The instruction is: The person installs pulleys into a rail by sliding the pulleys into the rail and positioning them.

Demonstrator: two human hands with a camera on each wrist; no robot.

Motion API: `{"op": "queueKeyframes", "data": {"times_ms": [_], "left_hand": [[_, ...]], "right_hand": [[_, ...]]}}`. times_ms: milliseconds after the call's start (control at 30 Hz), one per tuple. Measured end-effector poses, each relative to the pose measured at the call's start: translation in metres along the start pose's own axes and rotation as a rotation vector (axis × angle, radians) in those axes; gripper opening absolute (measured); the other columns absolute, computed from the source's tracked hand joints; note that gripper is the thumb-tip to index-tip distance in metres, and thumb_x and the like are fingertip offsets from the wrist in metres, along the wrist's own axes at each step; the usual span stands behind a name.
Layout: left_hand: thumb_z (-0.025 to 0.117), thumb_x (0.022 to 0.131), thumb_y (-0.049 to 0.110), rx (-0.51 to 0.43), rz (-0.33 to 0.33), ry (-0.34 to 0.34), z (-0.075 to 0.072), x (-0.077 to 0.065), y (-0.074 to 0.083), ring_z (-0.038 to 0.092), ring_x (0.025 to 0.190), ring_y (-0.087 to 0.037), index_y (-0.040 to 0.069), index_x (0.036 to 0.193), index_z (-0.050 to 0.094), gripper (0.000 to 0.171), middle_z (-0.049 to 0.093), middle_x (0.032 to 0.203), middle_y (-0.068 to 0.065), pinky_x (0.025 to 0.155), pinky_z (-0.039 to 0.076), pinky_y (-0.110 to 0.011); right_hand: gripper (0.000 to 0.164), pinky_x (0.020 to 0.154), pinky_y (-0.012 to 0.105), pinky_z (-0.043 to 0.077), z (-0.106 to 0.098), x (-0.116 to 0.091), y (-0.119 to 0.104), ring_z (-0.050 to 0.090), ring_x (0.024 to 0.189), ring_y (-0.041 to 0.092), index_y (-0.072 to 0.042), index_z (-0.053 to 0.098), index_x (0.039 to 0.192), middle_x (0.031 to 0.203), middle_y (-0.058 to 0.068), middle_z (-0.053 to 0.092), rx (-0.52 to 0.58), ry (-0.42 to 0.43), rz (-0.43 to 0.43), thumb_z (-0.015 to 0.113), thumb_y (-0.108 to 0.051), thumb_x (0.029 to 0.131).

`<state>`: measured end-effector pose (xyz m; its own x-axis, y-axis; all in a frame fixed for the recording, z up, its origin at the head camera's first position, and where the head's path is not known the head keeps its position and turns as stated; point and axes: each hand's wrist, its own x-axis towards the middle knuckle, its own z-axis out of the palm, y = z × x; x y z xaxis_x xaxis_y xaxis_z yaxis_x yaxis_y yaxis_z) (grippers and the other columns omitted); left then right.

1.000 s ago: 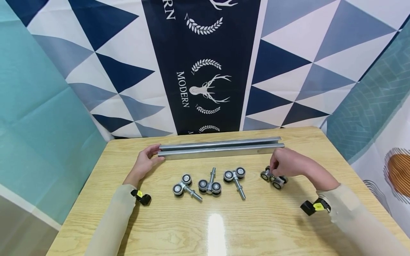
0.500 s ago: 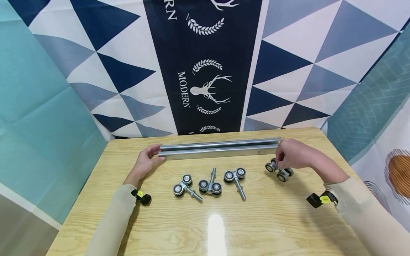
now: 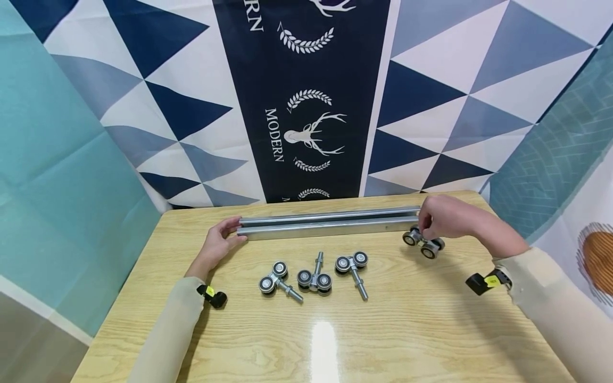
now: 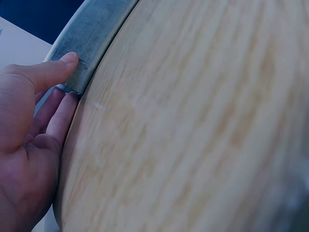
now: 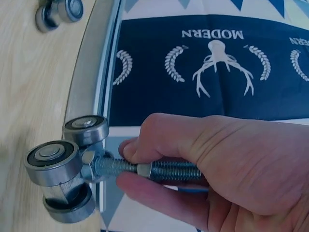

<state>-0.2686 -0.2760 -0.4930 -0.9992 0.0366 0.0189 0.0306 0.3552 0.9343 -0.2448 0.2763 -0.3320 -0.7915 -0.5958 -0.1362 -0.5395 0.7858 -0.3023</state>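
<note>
A long silver metal channel rail lies crosswise near the back of the table. My left hand holds its left end; in the left wrist view the thumb presses the face of the rail and fingers touch its end. My right hand pinches a roller trolley by its threaded bolt, just off the rail's right end. Its wheels point toward the rail, in the right wrist view. Whether they touch the rail cannot be told.
Three similar roller trolleys lie on the wooden table in front of the rail: a left one, a middle one and a right one. A patterned cloth backdrop stands right behind the table's back edge.
My right hand has raised the roller trolley and moved it back and to the right, toward the rail's right end. My left hand and the rail have stayed put.
</note>
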Motion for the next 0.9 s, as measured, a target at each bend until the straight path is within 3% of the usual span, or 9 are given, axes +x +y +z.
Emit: {"op": "queueKeyframes", "data": {"times_ms": [167, 333, 467, 600, 767, 900], "left_hand": [[0.075, 0.088, 0.006, -0.012, 0.002, -0.005, 0.001, 0.0, -0.002, 0.052, 0.133, -0.027, 0.008, 0.147, 0.048, 0.065, 0.054, 0.145, -0.016, 0.098, 0.047, -0.007], [0.076, 0.087, 0.008, -0.017, 0.018, -0.01, 0.001, 0.001, -0.003, 0.052, 0.132, -0.029, 0.006, 0.147, 0.047, 0.066, 0.054, 0.145, -0.017, 0.09, 0.045, 0.0], [0.076, 0.087, 0.008, -0.016, 0.009, -0.002, 0.001, 0.002, -0.004, 0.053, 0.131, -0.027, 0.007, 0.146, 0.049, 0.065, 0.055, 0.144, -0.016, 0.095, 0.047, -0.005], [0.076, 0.088, 0.007, -0.007, -0.002, 0.001, 0.001, 0.002, -0.004, 0.053, 0.131, -0.026, 0.009, 0.146, 0.049, 0.064, 0.055, 0.144, -0.015, 0.107, 0.047, -0.018], [0.076, 0.088, 0.006, -0.017, -0.002, -0.004, 0.001, 0.003, -0.003, 0.053, 0.132, -0.027, 0.008, 0.146, 0.049, 0.064, 0.055, 0.144, -0.016, 0.117, 0.042, -0.04], [0.075, 0.087, 0.005, -0.025, -0.011, -0.003, 0.0, 0.004, -0.002, 0.052, 0.133, -0.028, 0.008, 0.146, 0.049, 0.064, 0.055, 0.144, -0.016, 0.119, 0.039, -0.047]], "right_hand": [[0.022, 0.053, 0.025, 0.046, -0.006, 0.001, 0.012, 0.048, 0.053, 0.005, -0.019, 0.074, 0.067, 0.063, -0.008, 0.063, -0.025, 0.006, -0.06, 0.072, 0.001, 0.074], [0.023, 0.054, 0.024, 0.045, -0.013, 0.002, 0.024, 0.047, 0.056, 0.005, -0.02, 0.074, 0.068, 0.066, -0.008, 0.064, -0.059, -0.011, -0.073, 0.071, 0.002, 0.073], [0.021, 0.055, 0.026, 0.051, -0.018, 0.003, 0.031, 0.054, 0.058, 0.006, -0.019, 0.076, 0.072, 0.071, -0.006, 0.068, -0.075, -0.031, -0.045, 0.072, 0.002, 0.073], [0.021, 0.056, 0.027, 0.053, -0.021, 0.005, 0.037, 0.056, 0.061, 0.006, -0.019, 0.076, 0.073, 0.074, -0.005, 0.068, -0.129, -0.041, -0.042, 0.073, 0.001, 0.074], [0.025, 0.056, 0.027, 0.05, -0.026, 0.009, 0.045, 0.054, 0.064, 0.008, -0.021, 0.075, 0.07, 0.077, -0.004, 0.064, -0.204, -0.039, -0.054, 0.072, 0.003, 0.074], [0.025, 0.056, 0.028, 0.044, -0.03, 0.013, 0.048, 0.052, 0.064, 0.011, -0.02, 0.073, 0.069, 0.08, -0.001, 0.063, -0.24, -0.049, -0.038, 0.072, 0.004, 0.074]]}}
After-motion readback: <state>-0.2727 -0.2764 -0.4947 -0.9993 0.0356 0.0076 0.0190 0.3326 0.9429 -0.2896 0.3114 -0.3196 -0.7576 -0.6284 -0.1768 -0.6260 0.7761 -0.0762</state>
